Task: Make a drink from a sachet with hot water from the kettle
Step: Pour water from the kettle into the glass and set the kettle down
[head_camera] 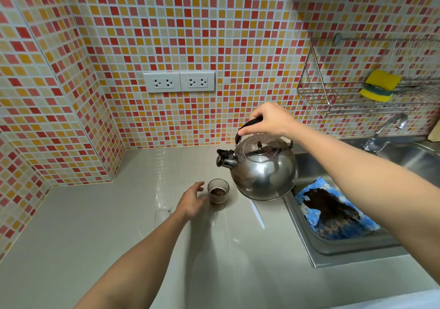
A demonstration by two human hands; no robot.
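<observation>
A shiny steel kettle (264,168) with a black spout pointing left hangs just above the counter beside the sink. My right hand (269,119) grips its black handle from above. A small clear glass (218,194) with dark brown powder in it stands on the counter, just left of and below the kettle. My left hand (191,200) rests on the counter at the glass's left side, fingers spread and close to the glass, not clearly gripping it.
The grey counter (119,225) meets tiled walls at the back and left. A steel sink (338,244) with a blue cloth (333,215) and tap (383,134) lies to the right. A wire rack (357,87) with a yellow sponge hangs above. Wall sockets (179,81) sit behind.
</observation>
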